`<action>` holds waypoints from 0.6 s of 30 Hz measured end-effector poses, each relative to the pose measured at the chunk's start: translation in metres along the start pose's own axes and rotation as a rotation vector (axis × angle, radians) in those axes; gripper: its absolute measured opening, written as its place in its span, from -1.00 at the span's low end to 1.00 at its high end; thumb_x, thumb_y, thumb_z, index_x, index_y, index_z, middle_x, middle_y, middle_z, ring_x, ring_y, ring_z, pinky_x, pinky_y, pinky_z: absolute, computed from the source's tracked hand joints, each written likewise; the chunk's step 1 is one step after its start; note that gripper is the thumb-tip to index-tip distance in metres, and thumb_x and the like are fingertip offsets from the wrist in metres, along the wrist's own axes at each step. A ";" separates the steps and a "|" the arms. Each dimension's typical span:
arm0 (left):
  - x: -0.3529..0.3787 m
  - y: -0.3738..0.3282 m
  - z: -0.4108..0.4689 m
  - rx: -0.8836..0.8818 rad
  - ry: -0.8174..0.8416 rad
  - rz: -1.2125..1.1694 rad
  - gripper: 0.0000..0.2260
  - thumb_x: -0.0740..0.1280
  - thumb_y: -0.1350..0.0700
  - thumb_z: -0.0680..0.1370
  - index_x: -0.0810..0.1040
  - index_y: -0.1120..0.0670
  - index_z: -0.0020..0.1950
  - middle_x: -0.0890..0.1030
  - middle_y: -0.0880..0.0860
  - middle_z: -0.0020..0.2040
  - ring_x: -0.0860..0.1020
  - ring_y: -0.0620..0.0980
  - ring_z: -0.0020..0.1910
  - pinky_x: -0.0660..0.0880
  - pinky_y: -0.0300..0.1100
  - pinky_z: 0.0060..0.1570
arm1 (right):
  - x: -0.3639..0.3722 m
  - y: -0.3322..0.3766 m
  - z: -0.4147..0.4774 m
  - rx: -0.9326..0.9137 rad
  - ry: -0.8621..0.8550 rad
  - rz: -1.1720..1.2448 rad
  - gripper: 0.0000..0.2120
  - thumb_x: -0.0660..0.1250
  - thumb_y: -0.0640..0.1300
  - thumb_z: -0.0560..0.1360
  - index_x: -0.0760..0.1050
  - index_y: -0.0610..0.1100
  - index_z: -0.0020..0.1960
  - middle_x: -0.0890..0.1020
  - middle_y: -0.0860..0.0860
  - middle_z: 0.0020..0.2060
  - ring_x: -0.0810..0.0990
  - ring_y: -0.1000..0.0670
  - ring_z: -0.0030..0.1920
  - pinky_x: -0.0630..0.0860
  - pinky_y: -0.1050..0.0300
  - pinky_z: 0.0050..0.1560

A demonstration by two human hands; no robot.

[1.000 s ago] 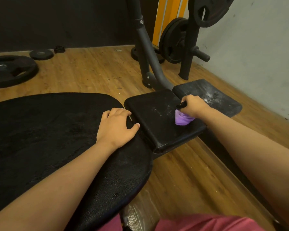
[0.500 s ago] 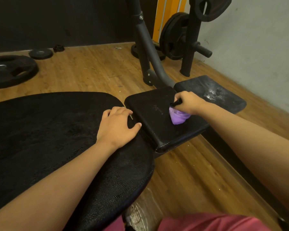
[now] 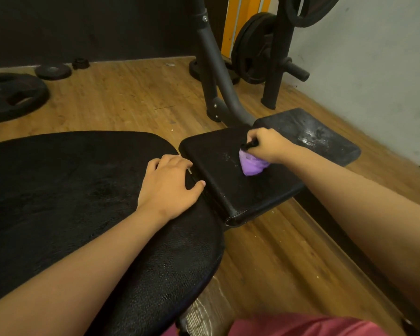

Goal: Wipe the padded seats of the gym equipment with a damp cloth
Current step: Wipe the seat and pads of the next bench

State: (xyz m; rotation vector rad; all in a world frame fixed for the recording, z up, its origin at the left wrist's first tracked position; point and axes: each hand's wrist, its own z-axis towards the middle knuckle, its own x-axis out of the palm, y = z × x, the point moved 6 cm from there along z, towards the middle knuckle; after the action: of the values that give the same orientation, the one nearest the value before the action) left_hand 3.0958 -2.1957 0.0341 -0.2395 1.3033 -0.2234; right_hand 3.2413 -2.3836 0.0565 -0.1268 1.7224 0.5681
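Two hands work: our left hand (image 3: 167, 187) lies flat, grip open, on the large left pad (image 3: 58, 190), while our right hand (image 3: 267, 144) has its grip closed round a bunched purple cloth (image 3: 252, 164) on the middle seat pad (image 3: 228, 192). Bunched so small, the cloth may skip patches. We cannot identify a dark thing (image 3: 249, 143) beside our right knuckles.

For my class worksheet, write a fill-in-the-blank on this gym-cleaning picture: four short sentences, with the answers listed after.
The right hand grips a cloth coloured ____.
The left hand rests on the large seat pad, whose colour is ____.
The cloth touches the smaller pad, which lies to the ____ of the large seat pad.
A weight plate lies on the ____ floor.
Answers: purple, black, right, wooden.
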 end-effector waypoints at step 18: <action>0.015 -0.001 0.011 -0.027 0.197 0.072 -0.03 0.06 -0.55 0.35 0.04 0.02 0.58 0.08 -0.03 0.58 -0.04 -0.12 0.56 -0.07 -0.09 0.48 | 0.009 0.002 -0.016 -0.115 0.132 0.063 -0.85 0.38 -0.19 0.49 0.45 -0.18 -0.21 0.53 -0.03 -0.31 0.51 0.10 -0.28 0.45 0.18 -0.22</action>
State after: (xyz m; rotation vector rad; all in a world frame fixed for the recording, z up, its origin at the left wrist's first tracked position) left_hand 3.1100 -2.2010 0.0232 -0.1963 1.5080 -0.1711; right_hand 3.2237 -2.3871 0.0505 -0.1954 1.8270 0.7191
